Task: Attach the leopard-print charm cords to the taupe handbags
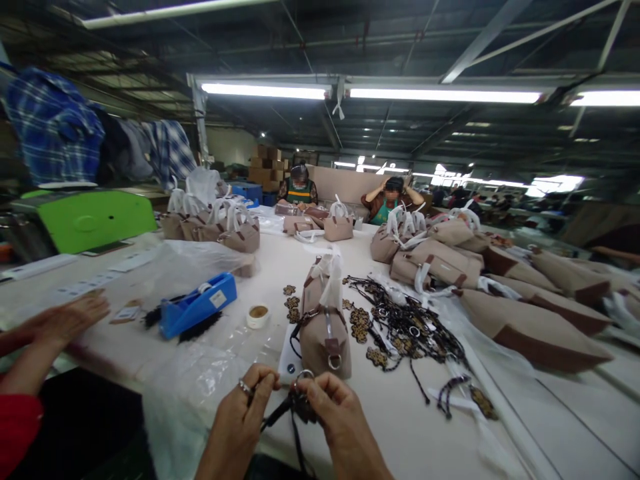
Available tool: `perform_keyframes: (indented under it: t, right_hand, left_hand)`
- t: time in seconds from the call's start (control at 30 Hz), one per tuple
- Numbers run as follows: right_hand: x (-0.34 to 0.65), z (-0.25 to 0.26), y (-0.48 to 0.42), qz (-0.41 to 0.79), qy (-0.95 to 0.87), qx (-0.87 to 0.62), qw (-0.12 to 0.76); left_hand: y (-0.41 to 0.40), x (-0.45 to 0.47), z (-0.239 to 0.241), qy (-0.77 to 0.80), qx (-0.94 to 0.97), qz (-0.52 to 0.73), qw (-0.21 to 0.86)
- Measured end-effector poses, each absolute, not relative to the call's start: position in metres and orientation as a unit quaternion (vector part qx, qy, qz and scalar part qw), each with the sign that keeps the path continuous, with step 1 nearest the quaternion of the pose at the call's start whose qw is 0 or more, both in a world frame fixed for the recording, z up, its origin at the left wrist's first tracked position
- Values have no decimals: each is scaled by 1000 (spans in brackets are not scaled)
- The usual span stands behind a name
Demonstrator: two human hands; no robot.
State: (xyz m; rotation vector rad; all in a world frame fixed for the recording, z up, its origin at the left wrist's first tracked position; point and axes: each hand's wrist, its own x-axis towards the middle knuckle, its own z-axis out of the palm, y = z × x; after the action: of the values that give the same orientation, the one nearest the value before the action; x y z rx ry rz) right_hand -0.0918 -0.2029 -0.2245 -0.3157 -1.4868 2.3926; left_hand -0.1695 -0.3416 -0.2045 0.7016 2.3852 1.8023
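Note:
At the table's near edge, my right hand (336,412) pinches a metal key ring (304,375) with dark cord hanging from it. Close beside it, my left hand (246,408) is closed with a ring on one finger, gripping a black strap (277,415) that runs toward the key ring. Just beyond my hands stands a beige handbag (320,340) with brown trim and wrapped white handles, its metal D-ring facing me. A heap of black braided cords (407,320) with rings lies to its right. Gold-and-black flower-shaped charms (360,325) are beside the bag.
A blue tape dispenser (203,303) and a tape roll (258,316) sit on the left. Another person's hands (75,317) rest at far left. Several beige bags (530,320) pile up on the right, more (215,223) at back left. Two people sit across the table.

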Motion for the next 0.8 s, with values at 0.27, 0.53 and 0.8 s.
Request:
perform_keyframes:
  t: [0.27,0.53,0.8]
  right_hand:
    - [-109,-223,-207,873,-434,-154,160]
    - [-112,-233,-173,784,-546,-175,239]
    - [-114,-233,-153,790,-510,-184,287]
  left_hand:
    - [-327,-198,-212,733,186,649,87]
    - [-273,-251,-184,755,344,558,20]
    - [-234,-266,-179,751,452,473,83]
